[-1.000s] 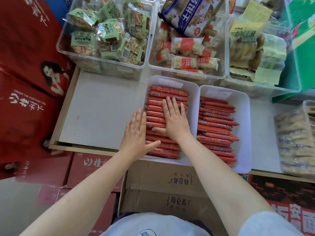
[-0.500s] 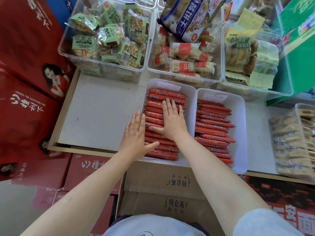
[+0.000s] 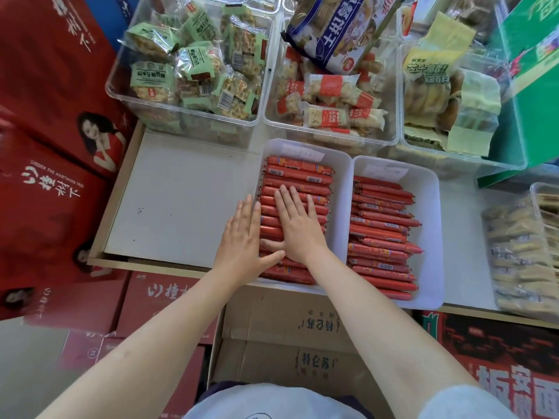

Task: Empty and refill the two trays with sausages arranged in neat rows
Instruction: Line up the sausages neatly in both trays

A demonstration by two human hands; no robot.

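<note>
Here your white shelf [image 3: 181,201] carries two white trays side by side, the left tray [image 3: 340,182] and the right tray [image 3: 429,225], both filled with red sausages [image 3: 381,237] lying in crosswise rows. Your right hand [image 3: 298,225] lies flat, fingers straight and slightly spread, on the left tray's sausages. Your left hand [image 3: 242,237] lies flat along that tray's left edge, thumb reaching onto the sausages.

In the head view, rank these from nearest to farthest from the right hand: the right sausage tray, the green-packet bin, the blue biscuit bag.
Measured from the right hand, flat on the left tray's sausages:
1. Right sausage tray, just to its right.
2. Blue biscuit bag, straight beyond, atop the middle bin.
3. Green-packet bin, far left; nearly level with the bag, so a loose call.
</note>
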